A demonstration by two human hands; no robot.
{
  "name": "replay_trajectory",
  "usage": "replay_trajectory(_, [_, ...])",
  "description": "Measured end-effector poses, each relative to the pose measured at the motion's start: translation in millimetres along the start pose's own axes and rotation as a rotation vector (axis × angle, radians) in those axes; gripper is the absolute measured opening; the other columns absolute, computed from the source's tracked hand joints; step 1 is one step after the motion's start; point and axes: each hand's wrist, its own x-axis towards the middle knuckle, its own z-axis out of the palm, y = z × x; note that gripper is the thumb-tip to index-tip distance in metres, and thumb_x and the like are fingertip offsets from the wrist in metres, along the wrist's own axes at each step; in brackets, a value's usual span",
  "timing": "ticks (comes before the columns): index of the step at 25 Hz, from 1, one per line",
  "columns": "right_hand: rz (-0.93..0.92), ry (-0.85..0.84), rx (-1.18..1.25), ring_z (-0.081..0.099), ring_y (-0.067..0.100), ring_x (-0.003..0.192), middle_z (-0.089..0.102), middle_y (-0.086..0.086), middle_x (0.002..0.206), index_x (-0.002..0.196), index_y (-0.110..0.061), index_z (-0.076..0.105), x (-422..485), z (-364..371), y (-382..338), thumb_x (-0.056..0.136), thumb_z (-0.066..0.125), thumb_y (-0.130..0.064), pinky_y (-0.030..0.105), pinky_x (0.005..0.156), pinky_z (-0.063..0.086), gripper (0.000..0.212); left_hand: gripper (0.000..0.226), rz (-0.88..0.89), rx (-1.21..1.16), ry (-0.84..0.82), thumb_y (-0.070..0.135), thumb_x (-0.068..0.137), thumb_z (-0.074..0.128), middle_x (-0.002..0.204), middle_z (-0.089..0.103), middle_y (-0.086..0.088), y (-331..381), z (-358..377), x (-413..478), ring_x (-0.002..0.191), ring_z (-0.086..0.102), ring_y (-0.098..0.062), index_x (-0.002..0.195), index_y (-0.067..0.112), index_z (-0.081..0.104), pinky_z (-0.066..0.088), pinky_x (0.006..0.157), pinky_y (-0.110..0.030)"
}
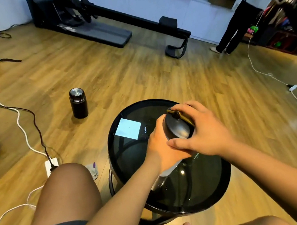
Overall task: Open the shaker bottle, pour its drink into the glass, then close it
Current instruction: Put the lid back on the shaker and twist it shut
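The shaker bottle stands on a round black glass table [128, 153] in front of me. Its black lid [179, 131] carries a dark yellow flip clasp on top. Below my fingers its grey translucent body [160, 180] shows. My left hand [160, 148] is wrapped around the body just under the lid. From above and the right, my right hand [204, 133] grips the lid, with the thumb lying across my left hand. A clear glass [185, 172] seems to stand close to the right of the bottle, hard to make out against the dark tabletop.
A black flask [78, 103] stands on the wooden floor to the far left. Cables and a white power strip [51, 165] lie at the left. My knees are at the bottom. Exercise equipment [93, 24] sits at the back, and a person [236, 23] stands far right.
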Motion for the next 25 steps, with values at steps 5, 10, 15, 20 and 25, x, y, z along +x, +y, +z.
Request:
replay_trajectory(5, [-0.121, -0.212, -0.029, 0.051, 0.006, 0.124, 0.051, -0.012, 0.136, 0.136, -0.032, 0.056, 13.6, -25.7, 5.8, 0.057, 0.090, -0.049, 0.025, 0.109, 0.040, 0.088, 0.114, -0.021, 0.049, -0.030, 0.062, 0.040, 0.093, 0.120, 0.053, 0.038, 0.4, -3.8, -1.5, 0.115, 0.048, 0.023, 0.136, 0.056, 0.031, 0.048, 0.086, -0.014])
replay_trajectory(10, [-0.218, -0.182, 0.014, 0.052, 0.001, 0.119, 0.054, -0.013, 0.128, 0.126, -0.038, 0.055, 22.0, -50.1, 12.4, 0.057, 0.093, -0.042, 0.012, 0.102, 0.036, 0.078, 0.112, 0.002, -0.007, -0.142, 0.049, 0.050, 0.094, 0.132, 0.060, 0.025, 5.2, -14.1, 3.5, 0.124, 0.056, 0.007, 0.146, 0.039, 0.037, 0.053, 0.100, -0.029])
replay_trajectory(15, [-0.251, -0.246, 0.021, 0.051, 0.005, 0.123, 0.050, -0.008, 0.133, 0.134, -0.029, 0.055, 19.2, -37.6, 16.1, 0.060, 0.094, -0.044, 0.026, 0.108, 0.042, 0.085, 0.101, 0.017, -0.009, -0.371, 0.031, 0.051, 0.097, 0.134, 0.067, 0.002, 14.6, -45.7, 28.6, 0.127, 0.063, -0.016, 0.142, 0.025, 0.052, 0.049, 0.110, -0.050])
replay_trajectory(20, [-0.361, -0.260, -0.068, 0.050, 0.004, 0.124, 0.042, -0.013, 0.138, 0.139, -0.036, 0.048, 29.6, -41.0, 20.5, 0.062, 0.084, -0.059, 0.024, 0.105, 0.044, 0.087, 0.088, -0.042, -0.021, -0.534, 0.023, 0.058, 0.094, 0.132, 0.068, 0.010, 14.4, -62.5, 37.6, 0.127, 0.062, -0.010, 0.136, 0.030, 0.055, 0.050, 0.108, -0.033])
replay_trajectory(25, [-0.398, -0.352, -0.117, 0.054, 0.016, 0.124, 0.041, -0.006, 0.142, 0.141, -0.033, 0.048, 25.9, -25.8, 26.0, 0.065, 0.081, -0.062, 0.038, 0.102, 0.049, 0.088, 0.086, 0.014, -0.062, -0.517, 0.009, 0.067, 0.090, 0.130, 0.063, 0.010, 12.4, -57.1, 30.0, 0.125, 0.059, -0.002, 0.140, 0.021, 0.047, 0.045, 0.102, -0.016])
